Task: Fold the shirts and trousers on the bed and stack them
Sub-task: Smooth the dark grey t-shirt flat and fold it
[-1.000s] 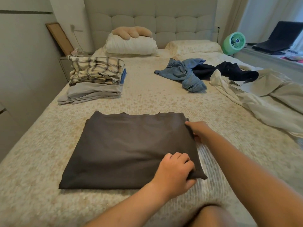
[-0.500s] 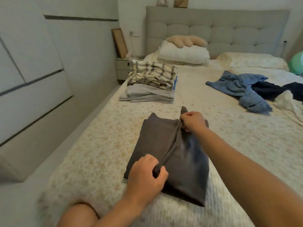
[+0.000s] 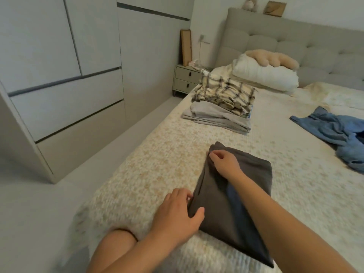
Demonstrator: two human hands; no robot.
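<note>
**A:** What are the hands doing right now?

**B:** Both grip the dark grey garment [image 3: 232,194], lying folded in the lower middle of the frame on the bed [image 3: 157,164]. The left hand [image 3: 177,211] pinches its near left corner, thumb on top and fingers tucked at the edge. The right hand [image 3: 224,164] pinches the far left corner, fingertips curled into the cloth.

**A:** So the fold is made?

**B:** I'd judge it is just being laid: the doubled edge runs between the two hands along the left side, and the bundle looks compact. What's left is squaring it up.

**A:** How to do that well?

**B:** Keep both pinches level so the edge lands straight, set it flush with the layer beneath, then let go and smooth with flat palms from the fold toward the right edge, pressing out trapped air. The far corner under the right hand looks a bit bunched; it wants a small tug.

**A:** And then?

**B:** The stack [image 3: 220,107] sits above, in the upper middle of the frame: a plaid shirt [image 3: 224,93] on grey folded pieces. Lift the bundle from beneath with both hands so it doesn't spring open. A blue garment [image 3: 334,131] at the right edge lies unfolded.
</note>
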